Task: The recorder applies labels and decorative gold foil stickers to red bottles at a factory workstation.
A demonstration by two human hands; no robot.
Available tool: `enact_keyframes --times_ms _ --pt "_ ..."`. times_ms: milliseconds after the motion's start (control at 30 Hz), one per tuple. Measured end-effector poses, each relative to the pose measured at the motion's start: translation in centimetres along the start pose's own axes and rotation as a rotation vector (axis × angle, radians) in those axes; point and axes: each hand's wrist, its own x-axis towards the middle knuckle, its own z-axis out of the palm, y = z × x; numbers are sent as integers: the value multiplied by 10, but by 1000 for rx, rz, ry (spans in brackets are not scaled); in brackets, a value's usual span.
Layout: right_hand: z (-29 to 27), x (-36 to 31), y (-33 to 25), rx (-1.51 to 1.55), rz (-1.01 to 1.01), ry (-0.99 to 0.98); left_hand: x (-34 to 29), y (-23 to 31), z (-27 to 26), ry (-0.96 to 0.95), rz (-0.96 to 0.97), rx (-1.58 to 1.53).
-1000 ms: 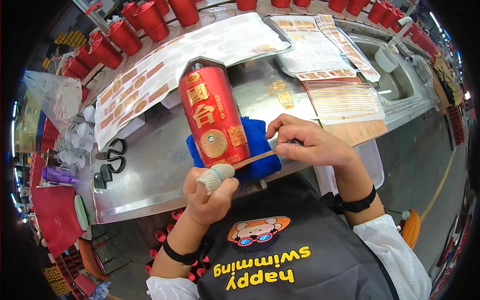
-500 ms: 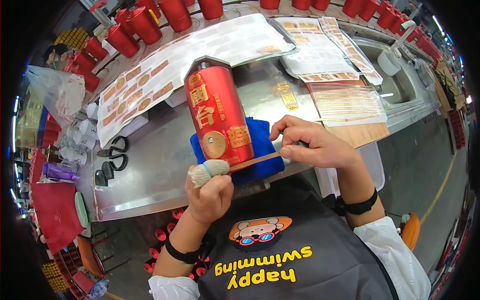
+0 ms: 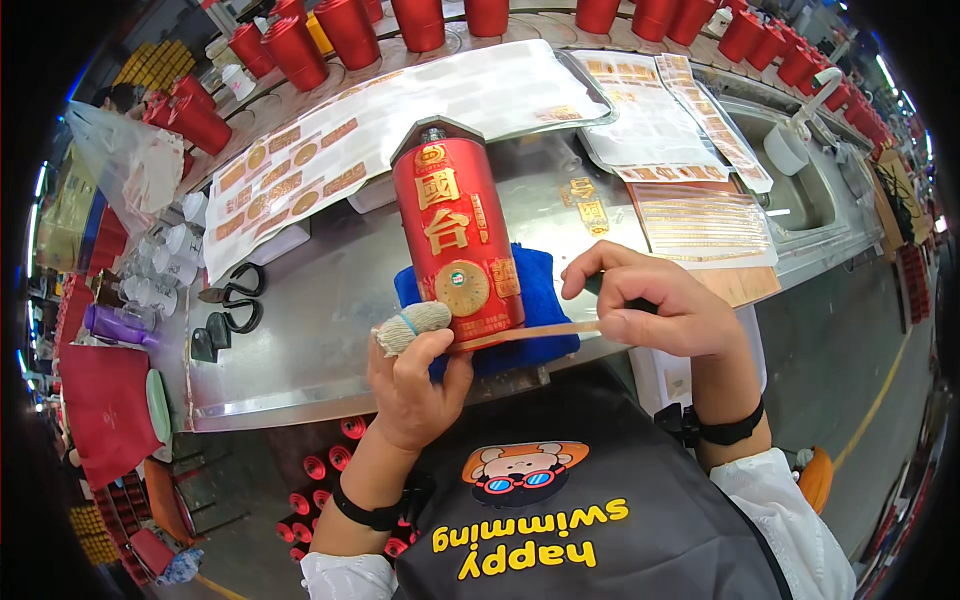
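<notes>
A red bottle [image 3: 455, 235] with gold lettering and a round gold label leans neck-away on a folded blue cloth [image 3: 545, 290]. A thin gold strip [image 3: 550, 329] runs from the bottle's lower edge to my right hand [image 3: 665, 305], which pinches its end between thumb and finger. Something dark, partly hidden, sits within that hand's curled fingers. My left hand [image 3: 415, 385] is closed at the bottle's lower left, its thumb and finger pressed at the strip's other end. A whitish knitted finger cover [image 3: 414, 328] with a blue band shows on it, touching the bottle.
Label sheets [image 3: 300, 165] lie on the steel table's left and back, with strip sheets [image 3: 700, 225] at right. Black scissors [image 3: 235, 297] rest at left. A sink [image 3: 800, 200] stands far right. Red containers [image 3: 345, 30] line the back; loose gold labels [image 3: 585, 205] lie right of the bottle.
The bottle has turned so its round label faces more to the middle. My right hand has moved right, and more of the strip shows between my hands, now nearly level.
</notes>
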Motion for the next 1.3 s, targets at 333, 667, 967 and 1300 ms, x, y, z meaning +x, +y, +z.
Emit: enact_keyframes --times_ms 333,667,967,1300 --pt "-3 -7 9 89 49 22 -8 5 0 4 104 -45" --pt "0 -13 29 55 147 51 8 11 -5 -126 220 -23" --pt "-2 -13 17 55 91 30 -1 2 4 -9 204 5" --pt "1 -11 31 38 159 60 14 8 3 -130 347 144"
